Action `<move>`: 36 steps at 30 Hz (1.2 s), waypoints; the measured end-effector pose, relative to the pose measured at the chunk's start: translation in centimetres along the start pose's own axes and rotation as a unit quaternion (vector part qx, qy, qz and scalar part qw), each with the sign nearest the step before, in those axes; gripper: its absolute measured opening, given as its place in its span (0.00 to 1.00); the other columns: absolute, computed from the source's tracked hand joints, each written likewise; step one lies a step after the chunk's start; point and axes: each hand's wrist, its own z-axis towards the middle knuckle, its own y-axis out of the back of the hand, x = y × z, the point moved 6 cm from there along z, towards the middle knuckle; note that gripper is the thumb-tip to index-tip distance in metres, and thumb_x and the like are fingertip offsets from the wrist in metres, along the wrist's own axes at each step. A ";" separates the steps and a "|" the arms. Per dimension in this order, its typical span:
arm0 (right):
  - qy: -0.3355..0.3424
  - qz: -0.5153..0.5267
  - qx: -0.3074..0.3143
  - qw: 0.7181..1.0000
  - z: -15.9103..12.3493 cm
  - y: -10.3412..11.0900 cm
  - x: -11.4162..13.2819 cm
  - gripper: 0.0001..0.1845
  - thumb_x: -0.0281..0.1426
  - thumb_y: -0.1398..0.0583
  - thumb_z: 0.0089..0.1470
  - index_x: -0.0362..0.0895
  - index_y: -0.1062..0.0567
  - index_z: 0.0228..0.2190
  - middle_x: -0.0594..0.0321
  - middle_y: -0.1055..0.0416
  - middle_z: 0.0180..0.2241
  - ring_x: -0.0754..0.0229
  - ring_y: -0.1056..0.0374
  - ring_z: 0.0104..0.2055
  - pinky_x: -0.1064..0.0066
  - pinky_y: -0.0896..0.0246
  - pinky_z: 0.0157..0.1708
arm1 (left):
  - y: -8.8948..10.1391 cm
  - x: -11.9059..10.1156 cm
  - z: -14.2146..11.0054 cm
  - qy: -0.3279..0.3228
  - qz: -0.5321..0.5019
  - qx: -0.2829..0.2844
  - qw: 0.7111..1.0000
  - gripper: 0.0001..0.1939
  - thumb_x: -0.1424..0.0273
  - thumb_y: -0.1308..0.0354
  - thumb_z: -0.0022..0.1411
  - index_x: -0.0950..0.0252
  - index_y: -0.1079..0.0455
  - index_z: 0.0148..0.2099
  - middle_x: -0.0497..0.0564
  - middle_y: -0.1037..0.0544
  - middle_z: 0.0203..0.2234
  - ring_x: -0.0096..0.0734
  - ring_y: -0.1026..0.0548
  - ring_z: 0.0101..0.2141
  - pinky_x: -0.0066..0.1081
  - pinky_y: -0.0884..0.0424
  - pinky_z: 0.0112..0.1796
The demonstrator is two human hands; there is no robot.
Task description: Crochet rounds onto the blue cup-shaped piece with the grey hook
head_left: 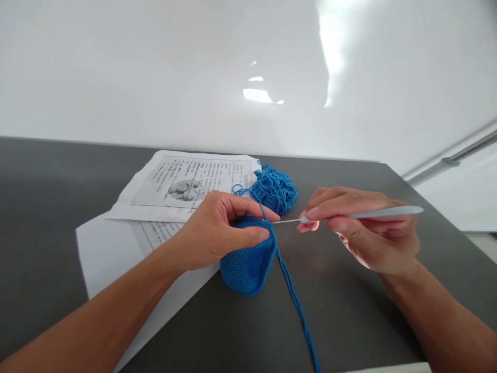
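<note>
The left hand [217,228] pinches a blue crocheted piece [248,270] over the tabletop [349,321]; the right hand [370,243] holds a crochet hook [384,212] at its right edge. Tangled blue yarn [275,189] lies beyond, printed sheets [103,254] left.

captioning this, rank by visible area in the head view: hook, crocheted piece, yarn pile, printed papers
1. Printed papers
2. Crocheted piece, partly covered by the left hand
3. Yarn pile
4. Hook, long but thin, partly covered

A soft blue crocheted cup [246,272] is held tipped, its rim to the right. A pale hook [382,212] is pointed at the rim. Blue yarn [274,190] is heaped behind.
</note>
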 end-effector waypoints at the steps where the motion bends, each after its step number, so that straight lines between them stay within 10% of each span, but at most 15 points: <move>1: -0.003 0.007 -0.004 1.000 0.0 -0.1 -0.1 0.11 0.29 0.35 0.66 0.46 0.13 0.46 0.53 0.17 0.32 0.53 0.22 0.34 0.60 0.28 0.34 | -0.1 0.0 0.0 -0.002 0.001 0.005 1.000 0.10 0.73 0.26 0.54 0.60 0.13 0.41 0.51 0.12 0.38 0.29 0.18 0.36 0.22 0.25 0.37; 13: -0.129 0.125 -0.083 0.980 -0.3 -0.4 -1.4 0.11 0.36 0.35 0.67 0.43 0.15 0.37 0.58 0.22 0.28 0.59 0.23 0.25 0.70 0.28 0.20 | -0.6 -0.2 -0.1 -0.013 -0.015 0.029 0.999 0.06 0.77 0.27 0.54 0.62 0.14 0.36 0.50 0.12 0.37 0.29 0.16 0.37 0.22 0.23 0.38; 27: -0.269 0.333 -0.188 0.884 -1.0 -2.5 -4.9 0.14 0.41 0.28 0.59 0.42 0.17 0.32 0.65 0.23 0.23 0.68 0.29 0.20 0.78 0.25 0.20 | -0.5 -0.4 -0.2 0.005 -0.076 -0.028 0.997 0.04 0.72 0.26 0.54 0.65 0.16 0.34 0.53 0.14 0.35 0.29 0.20 0.31 0.25 0.25 0.32; 36: -0.216 0.278 -0.132 0.927 -0.6 -3.7 -3.8 0.06 0.32 0.27 0.57 0.47 0.12 0.38 0.61 0.15 0.32 0.63 0.20 0.27 0.74 0.19 0.29 | -0.6 0.0 -0.1 -0.005 -0.138 -0.075 0.988 0.09 0.71 0.22 0.50 0.65 0.17 0.34 0.51 0.15 0.31 0.30 0.21 0.31 0.28 0.26 0.34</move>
